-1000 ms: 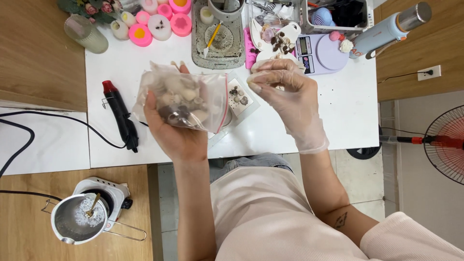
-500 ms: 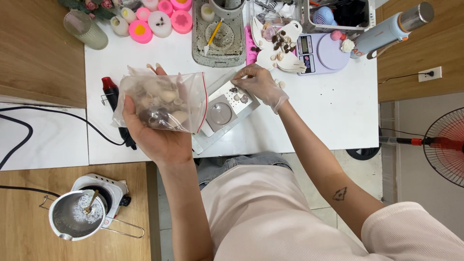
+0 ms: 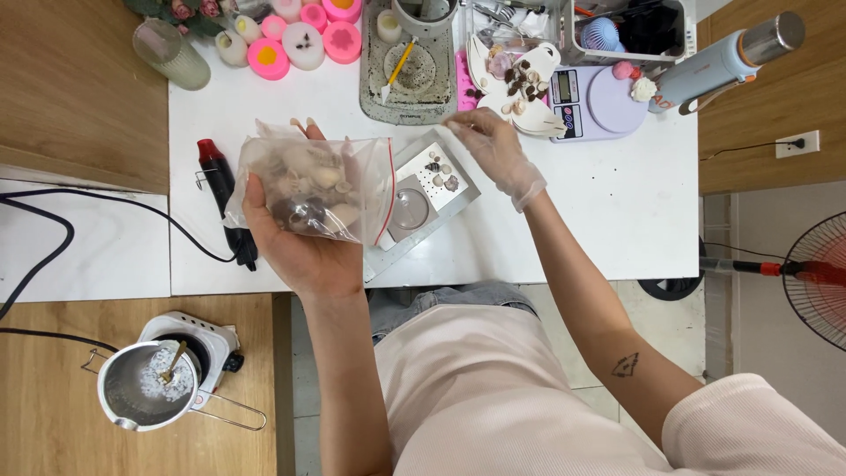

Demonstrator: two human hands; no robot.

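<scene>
My left hand (image 3: 304, 256), bare and palm up, holds a clear zip bag of seashells (image 3: 313, 189) over the white table's front edge. Just to its right lies a square silver tray (image 3: 414, 211) with a few small shells (image 3: 439, 172) on it. My right hand (image 3: 493, 150) wears a clear glove and hovers over the tray's far corner. Its fingertips are pinched together, pointing left; whether a shell is between them is unclear. A white dish of shells (image 3: 524, 88) sits just beyond it.
A black and red heat gun (image 3: 225, 198) lies left of the bag. At the back stand pink and white moulds (image 3: 304, 35), a grey tray with a cup (image 3: 414, 62), a lilac scale (image 3: 595, 101) and a bottle (image 3: 727, 57). A pot on a hot plate (image 3: 145, 383) sits lower left; a fan (image 3: 824, 273) stands right.
My right hand left the bag, went down to the silver tray, then lifted towards the back. My left hand carried the bag a little left.
</scene>
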